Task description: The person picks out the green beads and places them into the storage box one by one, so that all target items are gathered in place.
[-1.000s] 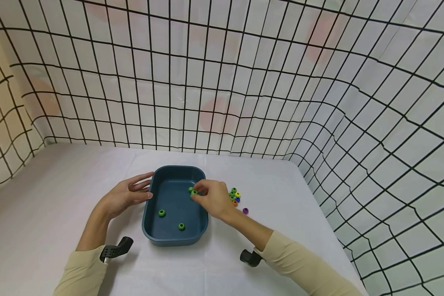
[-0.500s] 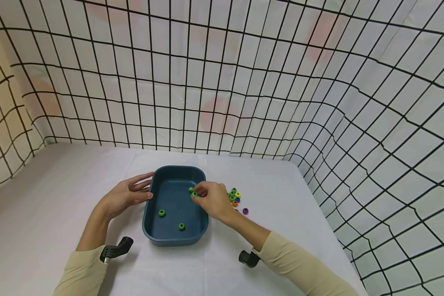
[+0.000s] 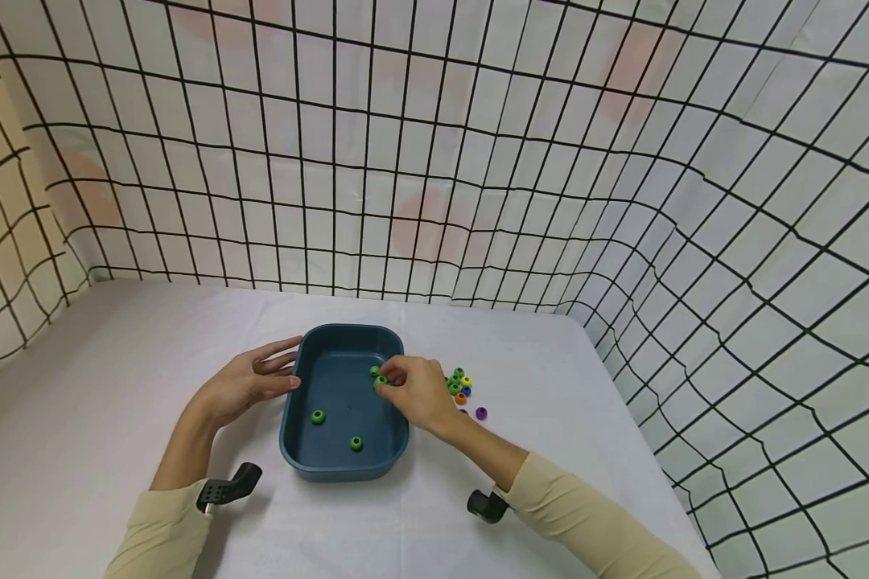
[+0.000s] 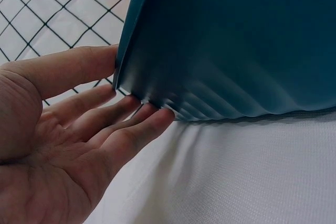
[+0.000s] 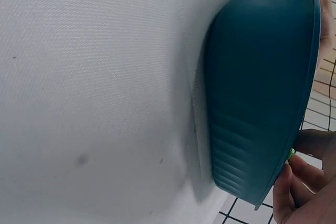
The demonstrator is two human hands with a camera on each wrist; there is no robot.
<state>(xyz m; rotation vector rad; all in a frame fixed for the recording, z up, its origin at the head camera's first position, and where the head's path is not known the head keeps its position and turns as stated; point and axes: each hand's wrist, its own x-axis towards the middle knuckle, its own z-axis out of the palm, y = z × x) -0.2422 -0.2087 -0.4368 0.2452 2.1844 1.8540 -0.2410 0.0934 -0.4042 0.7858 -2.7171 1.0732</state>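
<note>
Centre-low in the head view, right hand (image 3: 416, 392) pinches a green bead (image 3: 380, 379) over the right rim of the blue tray (image 3: 343, 470); three more green beads sit inside. Left hand (image 3: 249, 379), fingers straight, presses the tray's left wall. Risk: bead is small and held only at the fingertips, so a loose pinch could drop it outside the rim onto the bench (image 3: 101, 378). The right wrist could also knock the mixed bead pile (image 3: 459, 386) just right of the tray, and round beads roll.

Bright even light, wide-angle edge warping
</note>
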